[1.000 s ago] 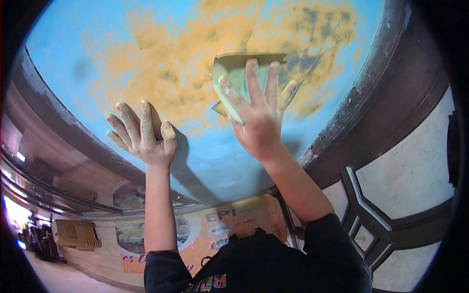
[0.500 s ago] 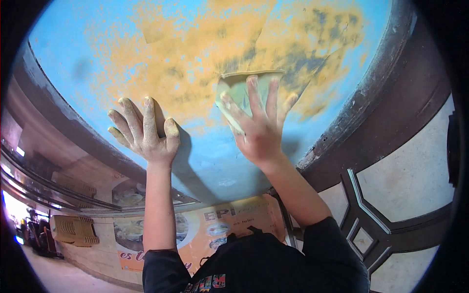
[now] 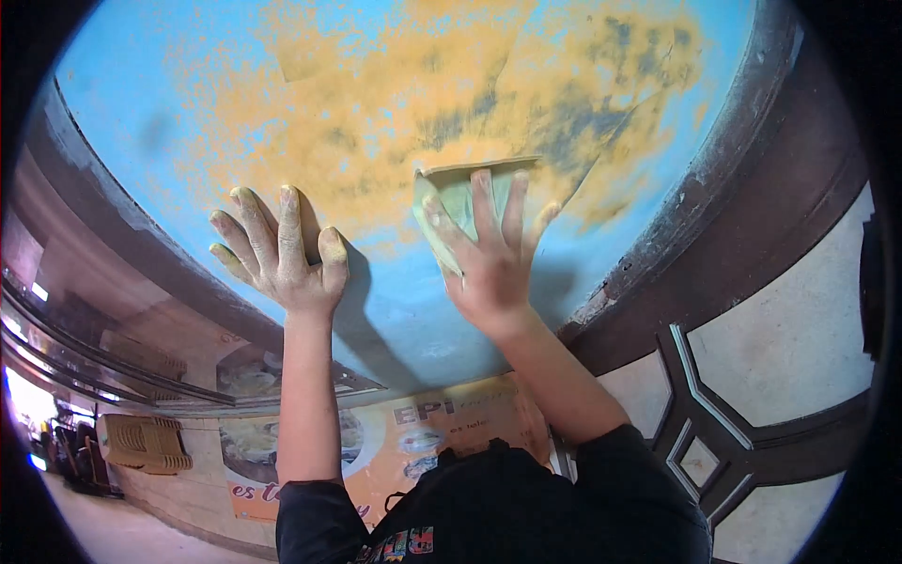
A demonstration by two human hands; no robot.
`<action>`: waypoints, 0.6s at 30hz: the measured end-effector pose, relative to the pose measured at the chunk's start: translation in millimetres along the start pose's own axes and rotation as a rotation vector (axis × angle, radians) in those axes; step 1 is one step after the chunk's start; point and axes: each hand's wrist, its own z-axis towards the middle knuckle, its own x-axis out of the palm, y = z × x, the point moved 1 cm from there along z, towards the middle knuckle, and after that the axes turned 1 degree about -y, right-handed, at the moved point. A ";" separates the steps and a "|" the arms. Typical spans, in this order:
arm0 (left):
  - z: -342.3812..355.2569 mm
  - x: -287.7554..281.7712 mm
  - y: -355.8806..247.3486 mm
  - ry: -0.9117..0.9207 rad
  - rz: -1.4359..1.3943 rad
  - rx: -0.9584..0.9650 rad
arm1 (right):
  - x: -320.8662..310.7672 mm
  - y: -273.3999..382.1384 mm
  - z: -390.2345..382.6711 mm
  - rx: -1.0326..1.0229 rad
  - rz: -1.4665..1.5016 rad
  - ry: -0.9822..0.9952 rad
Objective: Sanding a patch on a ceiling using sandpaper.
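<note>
Fingers spread, my left hand (image 3: 291, 268) rests on a blue surface (image 3: 442, 329) with worn orange-yellow patches. Pale yellowish dust coats its fingertips, and nothing is held in it. To its right, my right hand (image 3: 498, 273) presses a pale green sheet of sandpaper (image 3: 456, 193) against the same surface. The fingers stretch over the sheet, whose far edge curls up beyond the fingertips. One side of it runs down beside the hand's left edge; the thumb's hold is hidden. Dark grey smudges (image 3: 592, 127) mark the orange area ahead of this hand.
Dark curved borders frame the surface, one at the left (image 3: 141, 216) and a chipped one at the right (image 3: 648, 244). An orange printed banner (image 3: 470, 414) is below. Stacked tan plastic chairs (image 3: 146, 442) stand at the lower left, and a dark-framed panel (image 3: 714, 442) at the lower right.
My right hand and the sandpaper have slid slightly back toward me, and the sheet's far edge has tilted. My left hand stays almost where it was.
</note>
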 end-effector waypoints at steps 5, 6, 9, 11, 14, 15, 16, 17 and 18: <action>-0.6 1.8 -0.3 -0.008 -0.008 0.008 | -11.0 8.7 28.7 0.007 0.041 -0.068; 0.0 0.7 0.1 -0.009 -0.012 0.011 | -10.0 9.4 27.7 0.010 0.038 -0.072; 0.4 0.4 2.3 -0.014 -0.015 0.004 | -3.5 12.2 3.8 0.030 0.043 0.101; -0.1 0.5 2.9 -0.013 -0.018 0.011 | 6.8 7.5 -3.0 0.005 0.021 0.048; -2.9 -0.7 5.9 0.016 0.010 0.010 | -4.6 13.9 19.3 0.023 0.046 0.083; -2.2 0.0 6.4 0.011 -0.003 0.006 | -5.8 15.9 29.5 0.010 0.025 0.011; -1.5 0.6 6.5 0.007 -0.016 0.001 | -6.2 16.7 33.9 -0.003 0.003 -0.060; -1.4 0.1 5.8 0.010 -0.013 -0.001 | -5.9 16.6 29.3 0.014 0.040 -0.026; -2.3 3.6 4.0 0.011 -0.024 -0.003 | -0.8 12.2 17.2 0.018 0.030 -0.026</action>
